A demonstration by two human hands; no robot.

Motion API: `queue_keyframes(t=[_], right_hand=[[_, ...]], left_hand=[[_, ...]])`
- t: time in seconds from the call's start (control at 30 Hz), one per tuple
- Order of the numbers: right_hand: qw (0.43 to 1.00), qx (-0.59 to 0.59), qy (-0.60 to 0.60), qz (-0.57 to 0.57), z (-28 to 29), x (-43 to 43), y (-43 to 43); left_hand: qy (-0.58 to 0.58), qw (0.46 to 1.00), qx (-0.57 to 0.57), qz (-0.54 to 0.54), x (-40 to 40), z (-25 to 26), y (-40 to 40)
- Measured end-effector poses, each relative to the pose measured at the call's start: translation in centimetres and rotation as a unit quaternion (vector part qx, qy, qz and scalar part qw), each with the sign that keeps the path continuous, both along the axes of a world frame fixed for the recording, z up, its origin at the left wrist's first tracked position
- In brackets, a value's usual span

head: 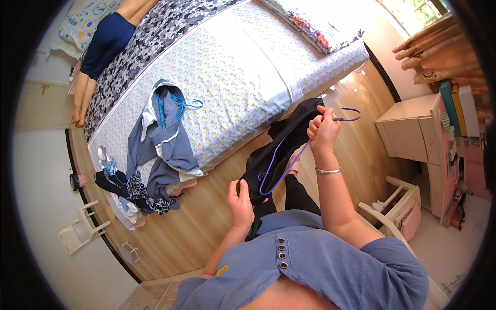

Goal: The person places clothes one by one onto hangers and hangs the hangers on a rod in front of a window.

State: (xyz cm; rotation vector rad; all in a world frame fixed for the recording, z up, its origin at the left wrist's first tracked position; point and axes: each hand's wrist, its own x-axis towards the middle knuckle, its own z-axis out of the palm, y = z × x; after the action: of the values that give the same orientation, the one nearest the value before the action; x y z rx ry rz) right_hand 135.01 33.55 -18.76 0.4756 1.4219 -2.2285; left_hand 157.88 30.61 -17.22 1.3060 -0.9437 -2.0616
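Observation:
A black garment [285, 130] is stretched between my two hands, above the floor beside the bed. My left hand [241, 205] pinches its lower end, thumb on top. Higher and to the right, my right hand [323, 128] grips the other end together with a purple clothes hanger [285, 170]. The hanger's frame lies along the garment's opening, and its hook sticks out to the right past my fist. I cannot tell what kind of garment it is. On the bed, a grey hooded jacket [166, 135] lies with a blue hanger [193, 104] at its neck.
The bed [217, 62] has a floral sheet, with a pile of clothes [135, 192] at its near left corner and folded bedding [314, 27] at the far end. Another person [110, 42] lies on the far side. A desk [407, 124] and white chair [395, 209] stand to the right.

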Motion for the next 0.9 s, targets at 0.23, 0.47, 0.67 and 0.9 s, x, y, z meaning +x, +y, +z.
queue_keyframes(t=[0.23,0.47,0.67,0.9], right_hand=[[0.965,0.129,0.221,0.052,-2.5,2.3,-1.3],[0.867,0.096,0.298,0.387,2.8,5.8,0.1],[0.742,0.134,0.336,0.564,10.0,3.7,2.6],[0.677,0.127,0.339,0.641,14.9,2.4,5.6]], left_hand=[[-0.107,0.962,-0.214,-0.132,0.2,0.5,1.1],[0.051,0.962,-0.059,-0.261,1.0,0.0,0.3],[0.047,0.809,-0.210,-0.547,0.9,0.2,-4.4],[-0.040,0.654,-0.708,-0.263,-4.7,2.3,-12.2]])
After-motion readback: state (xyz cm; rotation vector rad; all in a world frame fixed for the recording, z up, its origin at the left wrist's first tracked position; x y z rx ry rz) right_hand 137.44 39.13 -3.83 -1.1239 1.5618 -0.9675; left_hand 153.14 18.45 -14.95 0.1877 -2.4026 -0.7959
